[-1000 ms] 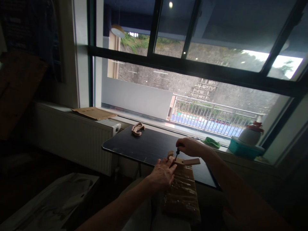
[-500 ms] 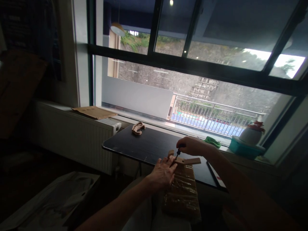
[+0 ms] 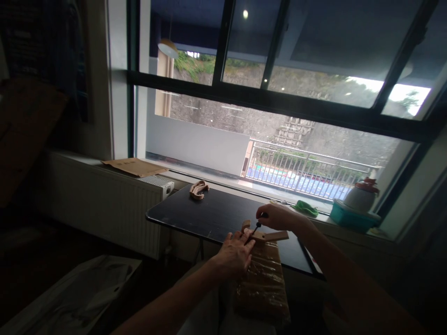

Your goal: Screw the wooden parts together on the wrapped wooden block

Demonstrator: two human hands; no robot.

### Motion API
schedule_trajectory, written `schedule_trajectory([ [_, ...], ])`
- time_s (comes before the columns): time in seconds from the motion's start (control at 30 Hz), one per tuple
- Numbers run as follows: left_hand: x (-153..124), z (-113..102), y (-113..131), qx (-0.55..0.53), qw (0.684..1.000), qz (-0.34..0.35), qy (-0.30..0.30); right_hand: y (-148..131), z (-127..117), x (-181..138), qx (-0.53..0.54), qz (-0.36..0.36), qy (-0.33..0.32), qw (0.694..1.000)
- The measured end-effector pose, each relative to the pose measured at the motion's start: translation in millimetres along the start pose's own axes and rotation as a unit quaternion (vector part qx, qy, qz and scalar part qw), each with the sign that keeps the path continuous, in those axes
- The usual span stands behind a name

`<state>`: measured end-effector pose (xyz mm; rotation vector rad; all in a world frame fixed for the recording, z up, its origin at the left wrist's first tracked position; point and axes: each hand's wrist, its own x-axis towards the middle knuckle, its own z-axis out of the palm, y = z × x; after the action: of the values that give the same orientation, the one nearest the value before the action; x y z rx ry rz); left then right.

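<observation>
Left hand [image 3: 233,255]: is spreading over wooden piece [image 3: 268,237].
Right hand [image 3: 278,217]: is pinching dark-handled tool [image 3: 258,225].
Wooden piece: is looking light, stiff; free end [image 3: 280,236] is probably offering grip.

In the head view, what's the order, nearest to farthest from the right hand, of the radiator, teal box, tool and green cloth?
1. Tool: held in the right hand.
2. Green cloth: just right of that hand.
3. Teal box: farther right.
4. Radiator: well over to the left.
</observation>
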<state>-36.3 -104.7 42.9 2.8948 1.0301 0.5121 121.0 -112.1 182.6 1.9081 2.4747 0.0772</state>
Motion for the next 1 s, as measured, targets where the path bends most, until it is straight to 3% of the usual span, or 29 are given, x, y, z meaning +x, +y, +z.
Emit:
schedule_trajectory([
  [0.2, -2.1, 1.3, 1.3, 0.003, 1.0, -0.003, 0.005, 4.2, -6.7, 1.0, 0.004, -0.016, -0.025, 1.0],
  [0.5, -0.3, 1.3, -0.4, 0.003, 1.0, 0.002, 0.0, 5.2, 7.3, 2.0, 0.01, 0.01, 0.031, 0.999],
  [0.77, -1.8, 0.2, -0.1, -0.001, 1.0, 0.001, -0.003, 6.7, -1.4, 0.2, 0.031, -0.002, 0.001, 1.0],
  [1.0, -1.8, -2.0, 1.8, -0.001, 1.0, -0.002, -0.007, 5.2, 4.6, 0.2, 0.017, 0.024, 0.027, 0.999],
])
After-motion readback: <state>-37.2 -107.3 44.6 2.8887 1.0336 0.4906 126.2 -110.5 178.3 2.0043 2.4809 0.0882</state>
